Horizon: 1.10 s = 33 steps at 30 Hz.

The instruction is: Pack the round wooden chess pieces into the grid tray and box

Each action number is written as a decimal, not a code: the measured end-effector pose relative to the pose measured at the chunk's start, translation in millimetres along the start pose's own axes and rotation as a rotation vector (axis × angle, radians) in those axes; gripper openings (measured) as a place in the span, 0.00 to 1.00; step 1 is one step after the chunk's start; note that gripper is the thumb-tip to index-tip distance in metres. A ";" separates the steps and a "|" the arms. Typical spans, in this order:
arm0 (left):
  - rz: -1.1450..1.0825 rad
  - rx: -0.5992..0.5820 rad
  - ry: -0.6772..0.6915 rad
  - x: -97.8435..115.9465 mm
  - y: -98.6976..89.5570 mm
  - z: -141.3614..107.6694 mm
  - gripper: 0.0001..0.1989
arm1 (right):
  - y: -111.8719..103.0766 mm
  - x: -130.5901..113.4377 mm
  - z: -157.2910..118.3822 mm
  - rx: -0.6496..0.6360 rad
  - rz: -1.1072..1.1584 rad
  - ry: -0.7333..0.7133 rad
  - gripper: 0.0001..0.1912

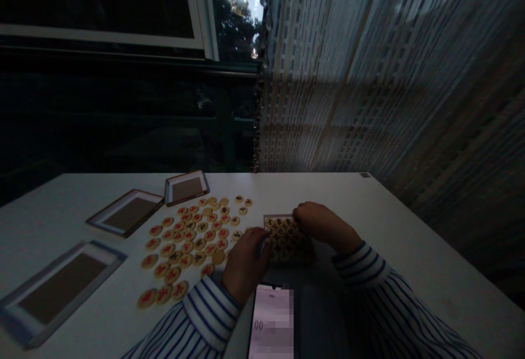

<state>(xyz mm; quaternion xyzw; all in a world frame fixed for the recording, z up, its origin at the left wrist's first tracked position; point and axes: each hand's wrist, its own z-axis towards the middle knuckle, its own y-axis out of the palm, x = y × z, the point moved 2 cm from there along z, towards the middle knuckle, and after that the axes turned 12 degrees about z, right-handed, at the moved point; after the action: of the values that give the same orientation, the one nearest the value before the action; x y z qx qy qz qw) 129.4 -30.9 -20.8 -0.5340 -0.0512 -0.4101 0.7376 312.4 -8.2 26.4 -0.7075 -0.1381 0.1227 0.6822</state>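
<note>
A small box (287,263) on the white table holds rows of round Chinese chess pieces (281,231) with dark characters. My left hand (248,258) is curled at the box's left side, thumb and fingers closed against its edge. At the far right corner of the box, my right hand (322,225) has its fingers bent down and closed together; whatever lies between them is hidden. Left of the box, many loose chess pieces (188,235) are spread over the table, most with red characters, some with black, a few blank side up.
Three shallow open trays or lids stand at the left: a near one (61,285), a middle one (127,211) and a far one (186,187). A lit phone (270,320) is at the near edge, below my hands. Behind the table (410,249) hang string curtains (320,74) beside a window.
</note>
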 end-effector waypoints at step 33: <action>0.005 -0.058 -0.015 -0.7 1.6 0.2 0.10 | -5.4 9.3 0.6 -0.041 0.021 0.053 0.12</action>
<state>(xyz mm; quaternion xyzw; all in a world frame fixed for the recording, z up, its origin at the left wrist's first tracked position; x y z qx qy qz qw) 130.1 -30.3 -22.2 -0.5581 -0.0436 -0.4058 0.7225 320.6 -4.1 31.9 -0.7256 -0.1151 0.1082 0.6698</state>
